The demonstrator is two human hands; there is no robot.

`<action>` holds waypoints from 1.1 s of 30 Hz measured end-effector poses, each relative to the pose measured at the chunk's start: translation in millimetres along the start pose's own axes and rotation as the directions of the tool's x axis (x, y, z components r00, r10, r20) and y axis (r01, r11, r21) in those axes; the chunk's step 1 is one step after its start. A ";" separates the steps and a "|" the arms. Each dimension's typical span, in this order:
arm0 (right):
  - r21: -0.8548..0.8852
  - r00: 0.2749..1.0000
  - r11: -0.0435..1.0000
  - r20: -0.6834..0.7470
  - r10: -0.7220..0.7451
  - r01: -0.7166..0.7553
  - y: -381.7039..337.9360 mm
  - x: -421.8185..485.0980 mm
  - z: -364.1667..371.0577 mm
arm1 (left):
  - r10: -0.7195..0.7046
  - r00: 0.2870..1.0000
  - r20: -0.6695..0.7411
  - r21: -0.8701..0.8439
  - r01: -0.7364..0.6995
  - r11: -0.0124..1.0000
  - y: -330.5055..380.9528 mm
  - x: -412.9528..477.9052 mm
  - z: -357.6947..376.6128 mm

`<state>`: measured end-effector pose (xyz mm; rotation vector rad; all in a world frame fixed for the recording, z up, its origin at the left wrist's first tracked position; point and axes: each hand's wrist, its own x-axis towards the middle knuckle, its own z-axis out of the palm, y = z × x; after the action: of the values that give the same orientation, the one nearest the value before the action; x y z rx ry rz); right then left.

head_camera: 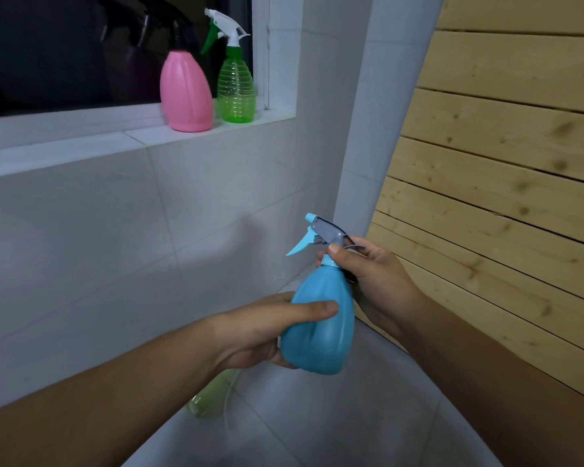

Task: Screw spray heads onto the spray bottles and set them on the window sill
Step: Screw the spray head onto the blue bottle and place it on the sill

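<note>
Two bottles (213, 85) on sill (81, 143), hands (378, 281) gripping blue bottle (321, 328)

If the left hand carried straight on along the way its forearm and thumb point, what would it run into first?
The left hand points rightward and is already against the blue bottle. Beyond it, probably the right hand, then the wooden slat wall; depth is unclear.

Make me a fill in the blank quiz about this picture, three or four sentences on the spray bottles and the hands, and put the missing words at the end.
1. The bottle held in both hands is ____ in colour.
2. On the window sill, the pink bottle stands to the ____ of the green bottle.
3. The left hand grips the bottle's body while the right hand grips its ____.
4. The number of bottles standing on the sill is ____.

Missing words: blue; left; spray head; two
</note>
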<state>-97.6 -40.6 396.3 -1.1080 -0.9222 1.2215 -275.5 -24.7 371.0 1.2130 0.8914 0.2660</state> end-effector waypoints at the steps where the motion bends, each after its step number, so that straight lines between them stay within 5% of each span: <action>1: 0.001 1.000 1.000 0.007 0.003 -0.003 -0.3 0.3 0.2 | -0.012 1.000 0.026 -0.034 0.013 0.999 0.0 0.0 -1.1; 4: 0.006 1.000 1.000 0.016 -0.003 0.002 -0.4 -0.1 1.6 | -0.003 1.000 -0.003 -0.053 0.003 0.999 -0.6 -1.4 -2.9; 9: -0.067 0.999 0.998 -0.032 -0.025 0.023 5.2 2.8 1.7 | 0.074 0.934 -0.350 0.177 -0.011 0.984 1.7 -2.6 10.7; 17: 0.057 0.998 0.998 0.064 -0.016 0.012 -4.6 3.2 -0.1 | 0.115 0.993 -0.018 0.016 -0.115 0.993 3.5 -5.0 -3.8; 22: 0.036 0.991 0.998 0.121 -0.051 0.047 -10.1 0.3 2.6 | 0.262 0.953 -0.153 0.086 -0.251 0.964 0.7 -5.2 -3.0; 33: -0.009 0.996 0.997 -0.033 -0.083 0.083 3.3 0.2 6.7 | 0.273 0.892 -0.360 0.197 -0.214 0.957 -5.2 0.9 4.7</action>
<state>-104.8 -39.4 394.7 -1.0829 -0.9390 1.1291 -273.0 -29.3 366.3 1.4461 1.1116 0.6681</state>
